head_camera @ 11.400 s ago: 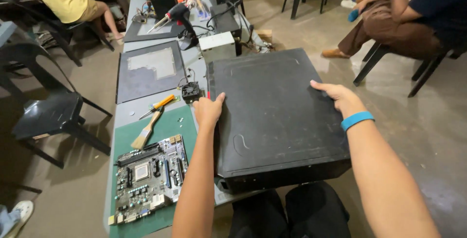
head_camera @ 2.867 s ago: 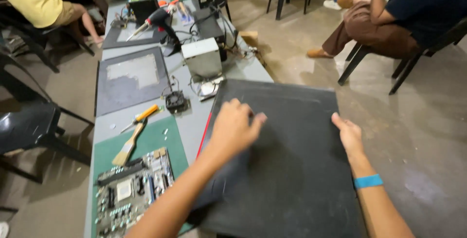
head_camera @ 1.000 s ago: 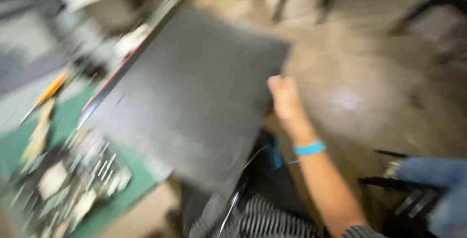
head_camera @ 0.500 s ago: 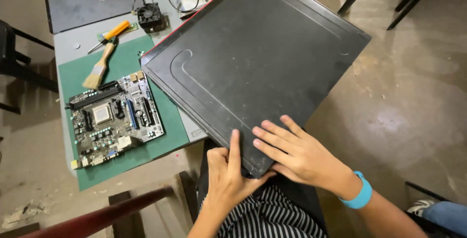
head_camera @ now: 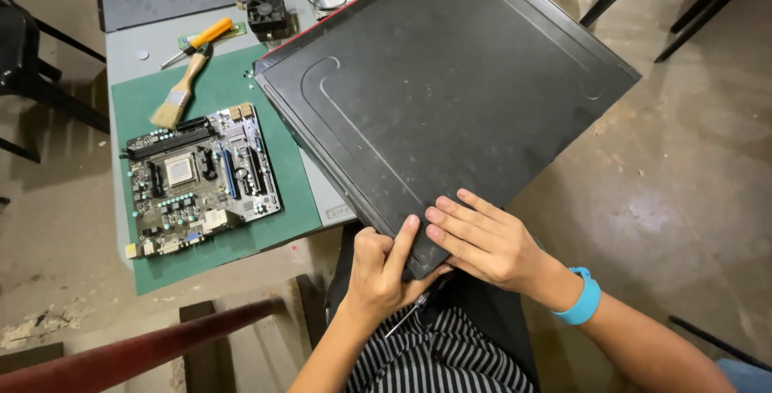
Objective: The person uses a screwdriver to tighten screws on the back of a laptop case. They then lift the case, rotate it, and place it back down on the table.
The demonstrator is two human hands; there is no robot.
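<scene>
1. Computer case (head_camera: pixel 450 96), black and lying flat on its side, rests with one half on the grey table (head_camera: pixel 121 47) and the other half jutting out over the floor toward the person's lap.
2. Its top panel is dusty and has a raised outline pressed into it; a thin red edge shows along the far left side.
3. The left hand (head_camera: pixel 382 272) grips the near corner of the case, thumb under the edge and index finger laid flat on top.
4. The right hand (head_camera: pixel 486 240) lies just beside it, fingers spread flat and pressing down on the same corner; a blue wristband (head_camera: pixel 581 300) sits on that wrist.
5. The two hands are close together, almost touching, both on the case.
6. A thin metal tool (head_camera: pixel 406 317) pokes out below the left hand, over the striped clothing; what holds it I cannot tell.
7. A green mat (head_camera: pixel 297 192) lies on the table left of the case, carrying a circuit board (head_camera: pixel 201 180).
8. A paintbrush (head_camera: pixel 178 92) lies on the far end of the mat, with a yellow-handled screwdriver (head_camera: pixel 201 39) just beyond it.
9. A small black fan (head_camera: pixel 267 14) sits near the case's far left corner.
</scene>
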